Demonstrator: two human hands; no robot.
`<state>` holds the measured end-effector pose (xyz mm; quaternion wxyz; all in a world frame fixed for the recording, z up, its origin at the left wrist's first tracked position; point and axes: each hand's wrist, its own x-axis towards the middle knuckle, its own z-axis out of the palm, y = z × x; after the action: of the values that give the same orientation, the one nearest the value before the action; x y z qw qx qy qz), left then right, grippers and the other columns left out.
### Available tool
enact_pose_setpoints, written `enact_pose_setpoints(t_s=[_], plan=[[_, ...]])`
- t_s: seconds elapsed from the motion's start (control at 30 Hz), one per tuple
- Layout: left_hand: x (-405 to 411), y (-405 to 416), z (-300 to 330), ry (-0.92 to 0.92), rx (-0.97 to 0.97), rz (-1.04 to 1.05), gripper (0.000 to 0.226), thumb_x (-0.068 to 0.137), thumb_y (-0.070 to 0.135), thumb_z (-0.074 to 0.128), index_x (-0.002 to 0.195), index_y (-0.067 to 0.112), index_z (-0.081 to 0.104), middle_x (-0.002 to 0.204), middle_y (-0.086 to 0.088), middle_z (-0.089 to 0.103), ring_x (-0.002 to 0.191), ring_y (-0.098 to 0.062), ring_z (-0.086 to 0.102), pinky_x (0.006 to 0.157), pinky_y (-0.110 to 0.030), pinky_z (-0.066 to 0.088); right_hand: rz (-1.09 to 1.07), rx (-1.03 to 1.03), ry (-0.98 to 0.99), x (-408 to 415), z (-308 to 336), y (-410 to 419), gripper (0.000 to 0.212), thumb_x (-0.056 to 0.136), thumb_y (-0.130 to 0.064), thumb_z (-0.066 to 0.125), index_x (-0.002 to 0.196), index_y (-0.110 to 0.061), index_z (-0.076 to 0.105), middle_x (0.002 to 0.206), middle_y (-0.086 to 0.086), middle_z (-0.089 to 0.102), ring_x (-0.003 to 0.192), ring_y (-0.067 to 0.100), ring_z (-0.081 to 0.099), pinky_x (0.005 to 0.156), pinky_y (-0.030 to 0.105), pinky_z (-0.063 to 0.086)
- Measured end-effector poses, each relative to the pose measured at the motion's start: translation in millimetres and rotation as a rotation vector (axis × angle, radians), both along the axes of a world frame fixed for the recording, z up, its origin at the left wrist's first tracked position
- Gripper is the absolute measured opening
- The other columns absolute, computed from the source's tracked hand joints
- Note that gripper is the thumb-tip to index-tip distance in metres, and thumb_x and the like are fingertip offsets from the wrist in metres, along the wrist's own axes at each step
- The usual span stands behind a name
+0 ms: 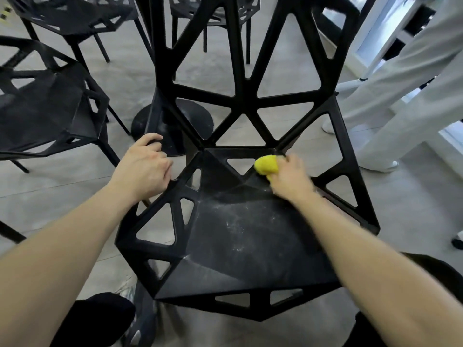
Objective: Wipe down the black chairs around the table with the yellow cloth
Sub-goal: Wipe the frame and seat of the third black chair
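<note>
black angular openwork plastic chair (233, 236) just ahead, dusty seat stretching back toward the body. right hand (290, 179), fingers clenched on bunched yellow cloth (265, 166), at seat's far edge. left hand (146, 166) grasping left rim.

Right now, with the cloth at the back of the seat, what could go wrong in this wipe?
The yellow cloth is balled up in the right hand, so little of it touches and the dusty streaks mid-seat on the black chair may get missed. The left hand grips only the seat's left edge; a hard push might shift the chair toward the table base.
</note>
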<state>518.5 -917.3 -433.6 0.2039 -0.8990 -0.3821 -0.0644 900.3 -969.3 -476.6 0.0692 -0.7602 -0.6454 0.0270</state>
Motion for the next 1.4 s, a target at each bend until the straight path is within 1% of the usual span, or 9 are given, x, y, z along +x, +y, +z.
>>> enact_pose_setpoints(t_s=[0.1, 0.2, 0.37, 0.57, 0.67, 0.9, 1.1, 1.3, 1.4], plan=[[2, -3, 3, 0.001, -0.029, -0.012, 0.044, 0.101, 0.021, 0.043, 0.071, 0.012, 0.075, 0.073, -0.004, 0.072, 0.086, -0.031, 0.063, 0.127, -0.046, 0.030, 0.192, -0.034, 0.154, -107, -3, -42, 0.043, 0.087, -0.039, 0.062, 0.121, -0.012, 0.060, 0.119, 0.015, 0.049, 0.106, 0.040, 0.054, 0.091, 0.049, 0.052], [-4, -20, 3, -0.188, -0.088, 0.007, 0.032, 0.098, 0.020, 0.052, 0.088, 0.008, 0.079, 0.105, -0.012, 0.075, 0.127, -0.037, 0.061, 0.130, -0.052, 0.025, 0.361, -0.088, 0.262, -173, 6, -84, 0.048, 0.089, -0.054, 0.068, 0.118, -0.017, 0.062, 0.115, 0.008, 0.047, 0.102, 0.034, 0.056, 0.083, 0.047, 0.054], [-18, -106, -21, -0.427, -0.210, 0.135, 0.029, 0.097, 0.019, 0.055, 0.117, 0.009, 0.073, 0.154, -0.013, 0.058, 0.164, -0.030, 0.024, 0.131, -0.058, 0.023, 0.423, -0.031, 0.094, -104, -5, -66, 0.043, 0.088, -0.022, 0.066, 0.126, -0.004, 0.057, 0.144, 0.010, 0.045, 0.123, 0.033, 0.052, 0.102, 0.050, 0.052], [-20, -122, -39, -0.545, -0.225, 0.193, 0.018, 0.093, 0.003, 0.057, 0.096, 0.001, 0.075, 0.116, -0.009, 0.077, 0.164, -0.025, 0.024, 0.116, -0.049, 0.047, -0.017, 0.048, 0.180, -4, 2, -27, 0.044, 0.088, -0.009, 0.058, 0.132, -0.007, 0.057, 0.131, 0.022, 0.057, 0.121, 0.046, 0.056, 0.101, 0.052, 0.047], [-17, -126, -35, -0.553, -0.244, 0.189, 0.014, 0.092, 0.000, 0.058, 0.091, 0.004, 0.072, 0.114, -0.009, 0.077, 0.164, -0.025, 0.025, 0.107, -0.049, 0.053, 0.301, 0.055, 0.368, -90, -7, -67, 0.077, 0.079, -0.007, 0.057, 0.155, -0.020, 0.050, 0.150, 0.013, 0.057, 0.141, 0.035, 0.050, 0.124, 0.040, 0.036], [-16, -126, -32, -0.530, -0.263, 0.213, 0.016, 0.091, 0.000, 0.057, 0.091, 0.005, 0.072, 0.119, -0.007, 0.077, 0.165, -0.023, 0.022, 0.098, -0.052, 0.057, 0.802, 0.032, 0.375, -131, -6, -80, 0.058, 0.090, -0.004, 0.069, 0.147, -0.002, 0.056, 0.160, 0.016, 0.047, 0.155, 0.028, 0.034, 0.130, 0.033, 0.023], [-12, -131, -27, -0.498, -0.285, 0.275, 0.016, 0.093, 0.008, 0.054, 0.089, 0.007, 0.070, 0.118, -0.006, 0.076, 0.166, -0.020, 0.019, 0.085, -0.049, 0.059, 0.207, 0.054, 0.385, -96, -21, 45, 0.057, 0.095, -0.013, 0.057, 0.152, -0.015, 0.049, 0.164, 0.008, 0.041, 0.158, 0.028, 0.028, 0.124, 0.055, 0.032], [-12, -133, -29, -0.530, -0.287, 0.261, 0.015, 0.090, 0.002, 0.056, 0.092, 0.008, 0.070, 0.120, -0.004, 0.075, 0.165, -0.021, 0.022, 0.073, -0.048, 0.061, 1.034, -0.173, 0.580, -147, 10, -113, 0.072, 0.078, 0.008, 0.059, 0.148, -0.006, 0.057, 0.162, 0.007, 0.047, 0.159, 0.021, 0.030, 0.131, 0.035, 0.023], [-10, -133, -29, -0.540, -0.267, 0.248, 0.017, 0.090, 0.002, 0.055, 0.096, 0.007, 0.070, 0.125, -0.006, 0.073, 0.164, -0.021, 0.024, 0.071, -0.048, 0.062, 1.172, -0.123, 0.454, -127, 2, -72, 0.062, 0.086, -0.011, 0.054, 0.148, -0.006, 0.058, 0.163, 0.009, 0.046, 0.159, 0.022, 0.030, 0.130, 0.040, 0.026]])
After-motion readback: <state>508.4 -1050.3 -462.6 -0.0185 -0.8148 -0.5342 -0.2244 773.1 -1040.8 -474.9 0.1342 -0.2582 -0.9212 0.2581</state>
